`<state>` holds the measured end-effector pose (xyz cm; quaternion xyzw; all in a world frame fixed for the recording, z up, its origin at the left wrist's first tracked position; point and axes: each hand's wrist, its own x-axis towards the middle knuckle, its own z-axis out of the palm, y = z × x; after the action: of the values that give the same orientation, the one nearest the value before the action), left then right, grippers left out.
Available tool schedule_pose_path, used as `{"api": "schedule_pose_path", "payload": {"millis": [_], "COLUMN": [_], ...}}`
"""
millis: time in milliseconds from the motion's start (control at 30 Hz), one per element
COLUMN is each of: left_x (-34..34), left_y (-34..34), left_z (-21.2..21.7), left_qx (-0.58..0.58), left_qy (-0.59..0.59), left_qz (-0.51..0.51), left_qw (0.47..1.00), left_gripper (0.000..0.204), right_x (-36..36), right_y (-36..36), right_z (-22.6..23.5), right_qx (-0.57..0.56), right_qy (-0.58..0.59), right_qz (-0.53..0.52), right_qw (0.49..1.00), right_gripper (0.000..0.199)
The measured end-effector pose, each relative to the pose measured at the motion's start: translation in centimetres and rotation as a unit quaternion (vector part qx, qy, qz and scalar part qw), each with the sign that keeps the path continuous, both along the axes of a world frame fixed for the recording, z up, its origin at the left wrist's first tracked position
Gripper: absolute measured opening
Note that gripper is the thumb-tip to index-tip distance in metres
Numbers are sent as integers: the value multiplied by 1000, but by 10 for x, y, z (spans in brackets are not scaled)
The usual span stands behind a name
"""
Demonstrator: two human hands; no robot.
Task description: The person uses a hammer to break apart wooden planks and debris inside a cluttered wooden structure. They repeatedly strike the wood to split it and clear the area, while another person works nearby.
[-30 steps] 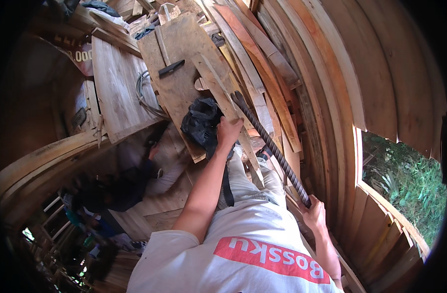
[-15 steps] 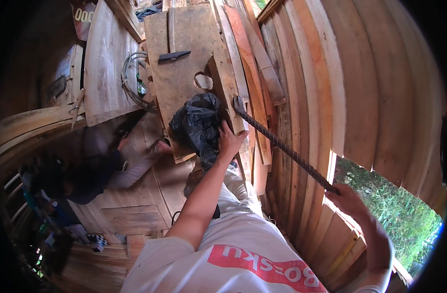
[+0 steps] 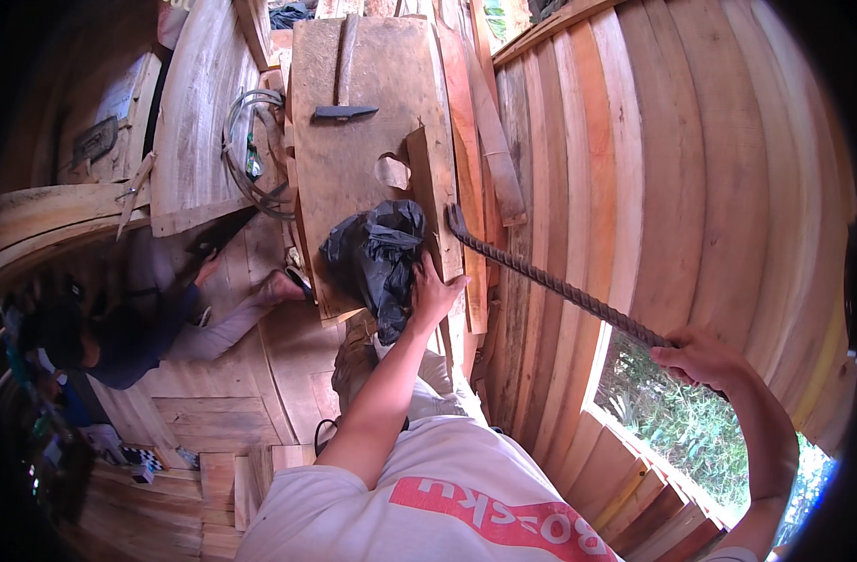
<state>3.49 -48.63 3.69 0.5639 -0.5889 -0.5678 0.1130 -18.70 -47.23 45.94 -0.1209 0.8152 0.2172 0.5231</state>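
Currently the right hand (image 3: 705,361) has its grip wrapped tight around the near end of a ribbed steel bar (image 3: 560,286). Bar runs diagonally from the right, by the window opening (image 3: 691,421), up-left to its bent tip, which sits at the edge of a narrow upright plank (image 3: 435,201). Whether the tip is hooked into the joint or just touching: cannot tell.

Left hand (image 3: 433,290) lies on the near end of that same plank, fingers spread flat, just beside a crumpled black plastic bag (image 3: 377,253). Thumb side touches the bag; nothing is pinched in that grip.

Surface: a wide wooden board (image 3: 354,159) serves as the table, worn and stained, with a notch cut near its right edge. A hammer (image 3: 342,80) lies on its far part, head toward the near side, handle pointing far. Bag sits on the near end of the board.

Room: all raw timber. Plank wall (image 3: 672,169) on the right, reddish and pale boards alternating, greenery visible through the window opening. Coiled wire (image 3: 246,155) sits left of the board. Another person (image 3: 138,318) in dark sleeves crouches on the plank floor (image 3: 204,440) at left, well apart from the bar.
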Motion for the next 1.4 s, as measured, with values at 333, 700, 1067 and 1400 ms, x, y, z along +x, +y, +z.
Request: {"api": "schedule_pose_path", "payload": {"millis": [333,700,1067,1400], "left_x": [1,4,10,26], "left_y": [-1,-5,2,-19], "left_z": [-12,-8,-23,-26], "left_qx": [14,17,-61,91], "left_qy": [-2,11,39,93], "left_qz": [-9,-12,-29,-28], "left_qw": [1000,1000,997,991], "left_gripper": [106,105,103,66], "right_x": [17,75,138,142], "right_y": [6,96,145,136], "right_z": [-8,-50,-85,-78], "right_qx": [9,-50,-178,-233], "right_qy": [-4,-74,-12,-52], "right_qz": [39,-35,46,117], "right_qw": [999,995,983,964], "right_gripper": [29,35,38,41]}}
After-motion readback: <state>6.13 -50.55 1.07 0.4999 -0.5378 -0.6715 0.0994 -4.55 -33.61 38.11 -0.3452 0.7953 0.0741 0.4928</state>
